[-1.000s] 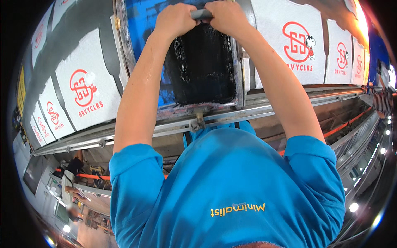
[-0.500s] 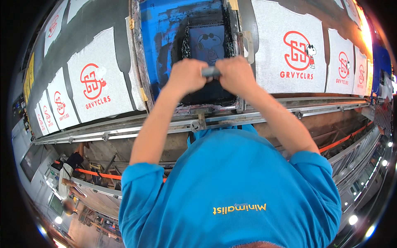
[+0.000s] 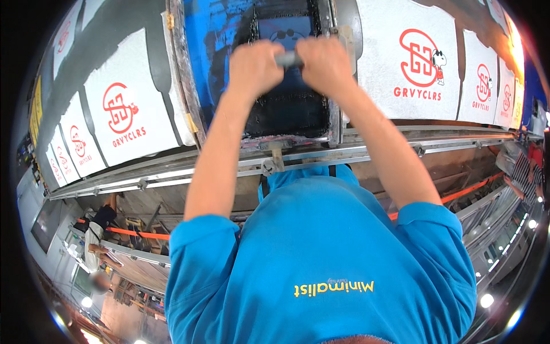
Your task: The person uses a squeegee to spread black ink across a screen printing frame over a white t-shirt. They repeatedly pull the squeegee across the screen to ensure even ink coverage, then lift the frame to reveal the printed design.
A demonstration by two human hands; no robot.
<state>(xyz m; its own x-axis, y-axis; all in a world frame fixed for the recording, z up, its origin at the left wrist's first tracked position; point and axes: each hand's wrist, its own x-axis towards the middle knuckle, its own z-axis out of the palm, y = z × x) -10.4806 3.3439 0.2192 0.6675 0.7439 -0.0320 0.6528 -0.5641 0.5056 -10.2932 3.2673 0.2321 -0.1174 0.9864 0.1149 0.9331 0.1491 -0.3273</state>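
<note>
Squeegee handle: short grey bar, upper centre of the frame, over the dark mesh of the printing screen.
Left hand: fist wrapped tight round the handle's left end.
Right hand: fist clenched on the handle's right end, almost touching the left.
Screen: blue-stained, ink-black at centre, in a metal frame.
Cloth panels: white with red emblems, on both sides of the screen.
Rail: metal, runs across just below the screen.

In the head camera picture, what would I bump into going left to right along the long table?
White printed cloth with a red logo → blue-stained screen frame → left hand → grey handle → right hand → another white printed cloth → more printed cloths.
</note>
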